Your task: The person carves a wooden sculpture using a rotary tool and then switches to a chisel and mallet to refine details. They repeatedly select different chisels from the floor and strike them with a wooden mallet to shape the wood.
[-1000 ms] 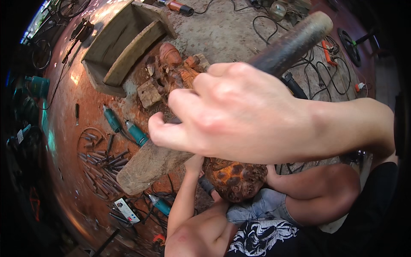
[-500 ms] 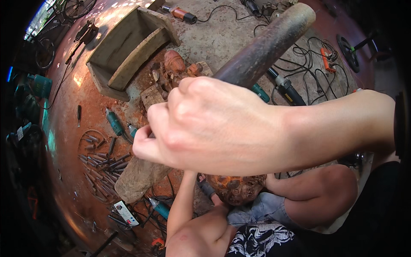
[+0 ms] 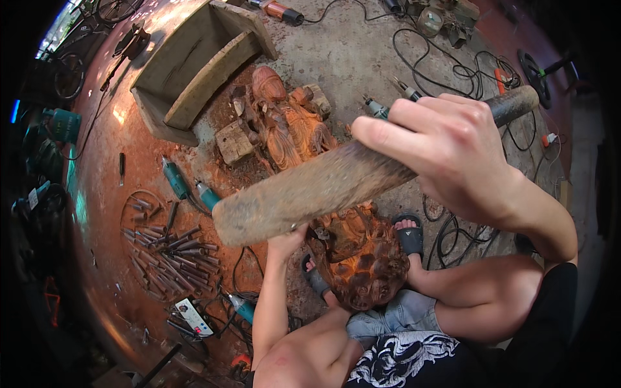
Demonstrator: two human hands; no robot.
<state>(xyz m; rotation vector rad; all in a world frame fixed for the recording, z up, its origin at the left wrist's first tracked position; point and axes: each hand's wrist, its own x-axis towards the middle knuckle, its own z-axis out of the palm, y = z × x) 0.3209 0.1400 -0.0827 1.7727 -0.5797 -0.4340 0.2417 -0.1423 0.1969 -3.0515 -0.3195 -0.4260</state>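
Observation:
My right hand [image 3: 453, 145] is wrapped round the dark handle of a wooden mallet [image 3: 310, 187]. The mallet's thick, pale brown head slants down to the left across the middle of the view. Beneath it lies a reddish-brown carved wooden statue [image 3: 288, 132], its far end on wooden blocks and its near end between my legs. The mallet covers the statue's middle. My left hand [image 3: 288, 242] is beside the statue's left edge, just below the mallet head. It looks closed, with most of its fingers behind the mallet, so what it grips is hidden.
Many chisels [image 3: 174, 255] lie heaped on the floor at the left. Teal power tools [image 3: 174, 178] and a white control box [image 3: 194, 318] lie around them. A wooden stand [image 3: 213, 81] is beyond the statue. Black cables [image 3: 440, 71] and an orange power strip [image 3: 500, 81] lie at the right.
My right hand has moved down and to the right, turning the mallet from steeply raised to a flatter slant. The statue and my left hand have come into sight.

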